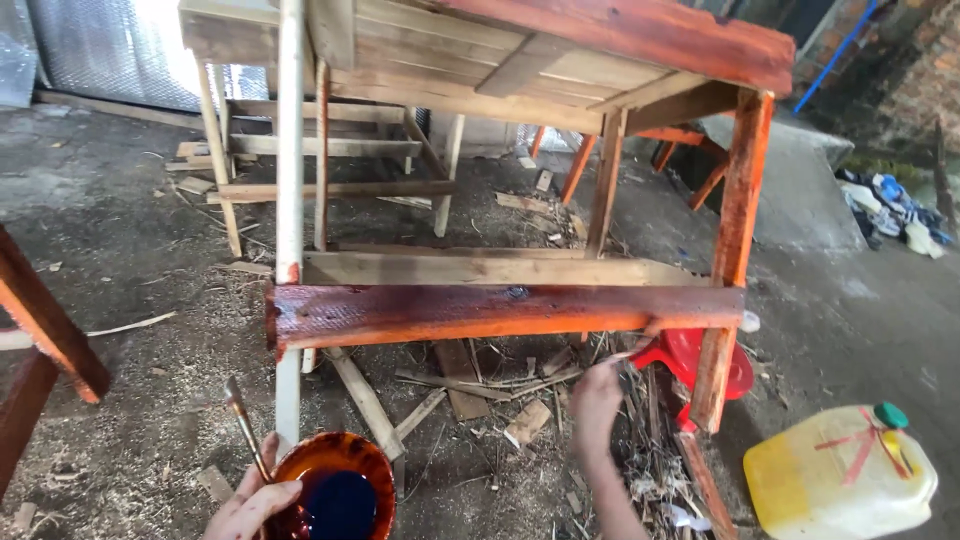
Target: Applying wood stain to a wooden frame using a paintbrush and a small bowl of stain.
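A wooden table [520, 80], its top cut off by the frame, has a wet red-stained rail [500, 310] low in front, under which the right hand [597, 395] reaches with a barely visible brush, grip unclear, while the left hand [250, 505], half cropped, fingers curled, grips a bowl [335, 490] of dark stain near a yellow jug [835, 475].

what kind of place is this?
Probably a rough open-air carpentry yard. A half-stained wooden table frame stands on a dirt floor strewn with wood offcuts; the left hand holds a bowl of dark stain.
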